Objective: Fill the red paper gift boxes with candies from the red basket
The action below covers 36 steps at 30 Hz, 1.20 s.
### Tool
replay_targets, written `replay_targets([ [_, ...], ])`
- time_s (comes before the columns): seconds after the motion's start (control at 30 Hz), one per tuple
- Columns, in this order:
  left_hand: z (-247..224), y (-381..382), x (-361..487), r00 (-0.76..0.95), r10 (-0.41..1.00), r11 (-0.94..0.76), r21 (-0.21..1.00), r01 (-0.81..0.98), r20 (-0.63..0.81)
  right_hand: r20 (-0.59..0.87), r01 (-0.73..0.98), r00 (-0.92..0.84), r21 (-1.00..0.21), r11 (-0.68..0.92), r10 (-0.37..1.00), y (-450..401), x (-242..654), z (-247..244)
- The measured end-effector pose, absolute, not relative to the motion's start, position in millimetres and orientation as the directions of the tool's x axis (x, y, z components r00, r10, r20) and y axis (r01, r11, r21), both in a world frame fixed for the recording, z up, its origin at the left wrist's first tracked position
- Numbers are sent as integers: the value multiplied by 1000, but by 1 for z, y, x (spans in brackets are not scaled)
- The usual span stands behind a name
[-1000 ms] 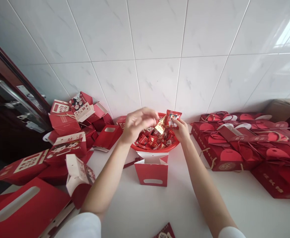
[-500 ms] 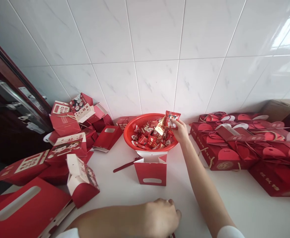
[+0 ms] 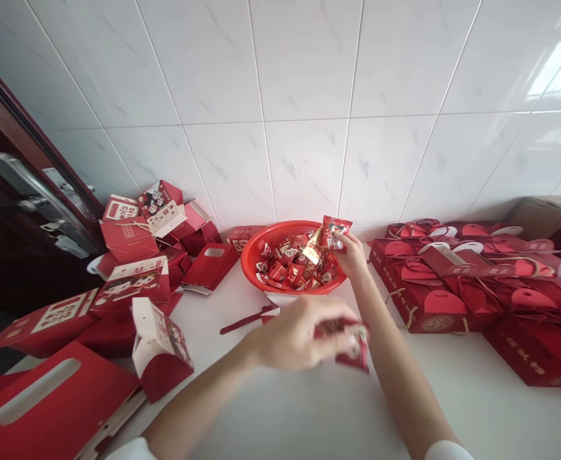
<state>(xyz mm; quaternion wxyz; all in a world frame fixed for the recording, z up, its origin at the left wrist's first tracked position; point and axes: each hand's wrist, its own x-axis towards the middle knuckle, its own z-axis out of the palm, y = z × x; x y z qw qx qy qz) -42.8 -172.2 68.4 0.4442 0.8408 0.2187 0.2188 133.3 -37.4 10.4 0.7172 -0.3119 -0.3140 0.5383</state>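
My right hand is closed on a red printed candy packet above the right rim of a red plastic basket. A gold-wrapped candy sits right beside that packet; whether my fingers also touch it I cannot tell. In the basket lie several red wrapped candies. My left hand, slightly blurred, grips another red packet over the table, its fingers wrapped round one end. Behind this hand stands an open red paper box, mostly hidden.
To the left, red and white paper boxes lie in a loose pile beside a door with a metal handle. On the right stand rows of closed red gift boxes with cord handles. A dark red strip lies before the basket; a tiled wall rises behind.
My left hand has risen from the table's near side, bringing a red packet up in front of the open box. My right hand stays almost still at the basket with its packet.
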Motion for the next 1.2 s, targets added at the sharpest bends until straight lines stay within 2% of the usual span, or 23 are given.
replay_targets([
  [0.07,80,-158,-51,631,737,-397,911,109,245,107,-578,217,-787,216,970,-38,135,12],
  [0.13,83,-144,-59,475,828,-372,925,71,297,107,-592,161,-785,182,981,-40,137,16],
  [0.2,80,-133,-66,374,869,-379,922,77,325,129,-606,79,-781,150,988,-46,139,24],
  [0.3,74,-123,-76,324,888,-377,920,109,326,216,-595,17,-783,184,976,-61,140,41],
  [0.43,80,-128,-93,343,860,-457,869,190,378,335,-543,22,-787,292,942,-88,135,65],
  [0.57,94,-142,-111,453,799,-549,786,283,395,380,-495,46,-795,351,924,-111,131,79],
  [0.77,93,-150,-113,604,701,-683,602,414,380,481,-431,37,-783,448,876,-129,132,86],
  [0.9,93,-147,-113,649,707,-676,537,504,281,529,-362,38,-783,505,848,-135,131,89],
  [1.1,95,-141,-125,697,715,-630,482,609,54,586,-262,7,-781,567,810,-138,128,88],
  [1.2,87,-133,-126,666,746,-575,516,635,12,610,-212,-37,-779,591,791,-139,127,85],
])
